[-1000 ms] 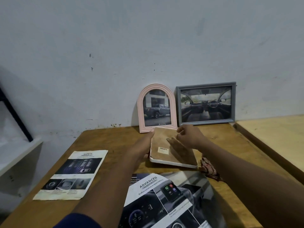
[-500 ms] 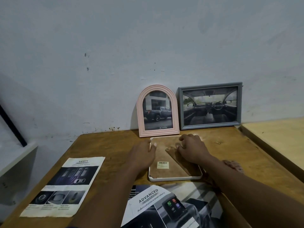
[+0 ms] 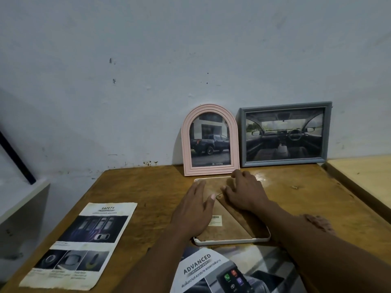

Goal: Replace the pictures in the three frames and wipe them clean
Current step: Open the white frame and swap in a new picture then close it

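Left hand [image 3: 193,210] lies flat, fingers straight, on the back of the white frame [image 3: 232,242]. Right hand [image 3: 245,191] rests bent fingertips there; a pinch cannot be confirmed. The white frame lies face down, centre of the surface [image 3: 148,187]. Pink frame [image 3: 210,140] and grey frame [image 3: 284,134] stand at the back edge.

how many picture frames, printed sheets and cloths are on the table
picture frames: 3 (pink arched frame, grey rectangular frame, white frame lying face down)
printed sheets: 2 (SAFETY sheet, ADVANCED brochure)
cloths: 1 (patterned cloth, partly hidden)
total: 6
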Available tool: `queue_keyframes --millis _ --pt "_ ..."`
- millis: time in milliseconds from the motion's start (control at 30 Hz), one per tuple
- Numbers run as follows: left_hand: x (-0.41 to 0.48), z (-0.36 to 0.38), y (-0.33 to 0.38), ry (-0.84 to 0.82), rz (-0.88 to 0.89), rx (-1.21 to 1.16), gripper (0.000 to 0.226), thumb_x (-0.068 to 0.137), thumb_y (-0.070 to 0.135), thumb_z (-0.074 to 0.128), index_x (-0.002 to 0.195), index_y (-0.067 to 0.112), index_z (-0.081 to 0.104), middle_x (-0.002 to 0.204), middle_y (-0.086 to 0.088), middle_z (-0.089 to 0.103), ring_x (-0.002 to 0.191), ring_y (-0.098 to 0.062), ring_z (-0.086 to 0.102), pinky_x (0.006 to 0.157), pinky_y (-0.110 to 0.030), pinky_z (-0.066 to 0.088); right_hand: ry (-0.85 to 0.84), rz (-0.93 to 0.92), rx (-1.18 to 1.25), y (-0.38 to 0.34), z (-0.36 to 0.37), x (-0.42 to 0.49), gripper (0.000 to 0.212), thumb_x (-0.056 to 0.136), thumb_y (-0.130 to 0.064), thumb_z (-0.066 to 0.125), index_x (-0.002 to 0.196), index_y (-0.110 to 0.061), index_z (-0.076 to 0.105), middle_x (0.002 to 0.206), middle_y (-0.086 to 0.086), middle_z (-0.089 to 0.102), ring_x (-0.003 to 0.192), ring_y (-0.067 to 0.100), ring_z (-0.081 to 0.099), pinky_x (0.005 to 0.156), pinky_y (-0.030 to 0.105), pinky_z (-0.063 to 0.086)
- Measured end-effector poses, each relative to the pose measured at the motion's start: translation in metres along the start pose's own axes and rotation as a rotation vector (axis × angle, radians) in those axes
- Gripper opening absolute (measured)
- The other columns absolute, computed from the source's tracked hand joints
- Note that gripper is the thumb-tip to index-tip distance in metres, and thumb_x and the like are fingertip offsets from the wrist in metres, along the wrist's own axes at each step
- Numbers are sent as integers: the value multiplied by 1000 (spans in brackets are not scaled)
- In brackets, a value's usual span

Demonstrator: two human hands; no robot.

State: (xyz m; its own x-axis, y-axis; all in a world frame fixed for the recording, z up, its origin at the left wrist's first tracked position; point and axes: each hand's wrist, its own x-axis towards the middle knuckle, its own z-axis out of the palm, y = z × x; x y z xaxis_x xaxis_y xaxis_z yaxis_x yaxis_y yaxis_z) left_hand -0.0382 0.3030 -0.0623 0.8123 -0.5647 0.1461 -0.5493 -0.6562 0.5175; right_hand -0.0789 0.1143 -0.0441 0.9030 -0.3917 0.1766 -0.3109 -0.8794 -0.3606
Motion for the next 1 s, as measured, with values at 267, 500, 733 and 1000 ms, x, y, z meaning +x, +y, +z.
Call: queue_keyframes --millis 267,500,733,1000 --pt "-6 -12 -13 1 -34 34 68 103 60 26 162 29 11 170 4 13 154 -18 19 122 -41 22 3 68 -66 -19 15 13 90 73 -85 46 134 -20 30 142 21 41 128 41 41 106 54 30" --pt "-5 -11 -14 37 -20 -10 68 103 61 26 162 30 11 170 5 14 154 -17 18 121 -39 21 101 70 -5 -17 15 22 90 67 -89 49 124 -22 30 128 16 47 117 35 45 97 50 34" --pt "-5 -11 -18 96 15 -51 70 102 62 28 161 32 6 170 7 -4 156 -17 6 121 -40 17 257 -41 230 -21 6 23 67 77 -69 64 110 -24 28 106 6 44 87 24 52 67 33 43" --pt "-2 -15 -25 147 36 -46 86 93 61 56 160 38 6 170 7 1 156 -18 10 120 -42 24 233 173 806 -19 2 23 36 88 -39 68 110 -28 41 97 2 57 86 20 59 70 37 51"
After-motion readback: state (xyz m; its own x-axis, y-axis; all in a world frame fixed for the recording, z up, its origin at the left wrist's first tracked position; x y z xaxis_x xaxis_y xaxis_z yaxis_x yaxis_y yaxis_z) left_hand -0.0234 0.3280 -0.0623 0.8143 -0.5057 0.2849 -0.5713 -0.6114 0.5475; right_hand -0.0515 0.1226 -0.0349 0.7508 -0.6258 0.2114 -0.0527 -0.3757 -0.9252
